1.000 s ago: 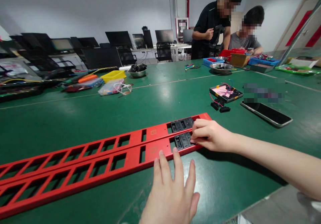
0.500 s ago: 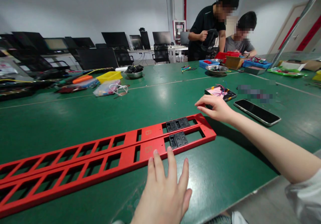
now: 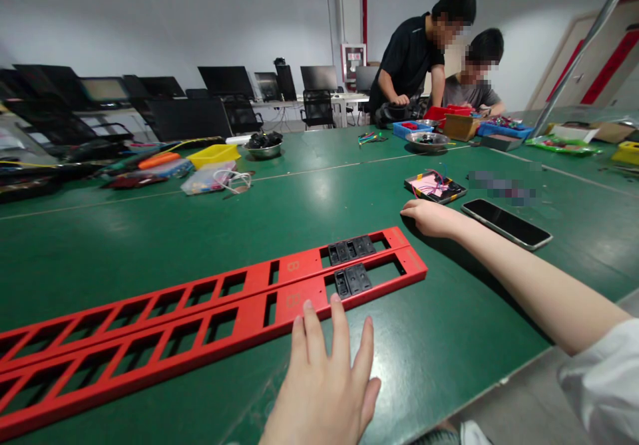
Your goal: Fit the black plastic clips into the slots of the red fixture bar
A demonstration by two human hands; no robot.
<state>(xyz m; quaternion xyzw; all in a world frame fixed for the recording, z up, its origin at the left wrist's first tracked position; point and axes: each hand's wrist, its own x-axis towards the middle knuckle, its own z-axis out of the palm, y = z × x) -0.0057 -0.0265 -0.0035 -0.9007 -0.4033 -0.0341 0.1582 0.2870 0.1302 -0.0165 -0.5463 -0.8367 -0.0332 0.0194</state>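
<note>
Two long red frames [image 3: 239, 310] with rectangular cut-outs lie side by side on the green table. Near their right end, black socket modules sit in the slots: one group [image 3: 352, 249] in the far frame, another [image 3: 352, 279] in the near one. My left hand [image 3: 324, 378] is open, fingers spread, with its fingertips at the edge of the near frame beside the modules. Beyond the frames' right end, my right hand [image 3: 430, 219] is low over the table with its fingers pressed together. Whatever may be between those fingertips is hidden.
A small tray with wires [image 3: 435, 185] and a phone [image 3: 506, 223] lie by my right hand. Farther back are metal bowls [image 3: 426, 142], a yellow bin [image 3: 214, 155], plastic bags [image 3: 207, 177] and a blue basket [image 3: 413, 130]. Two people [image 3: 412, 59] are at the far side.
My right hand has moved down and slightly right, away from the frames toward the wire tray, its fingers closing together. My left hand has stayed in place. A person's hand opposite has lowered a black object.
</note>
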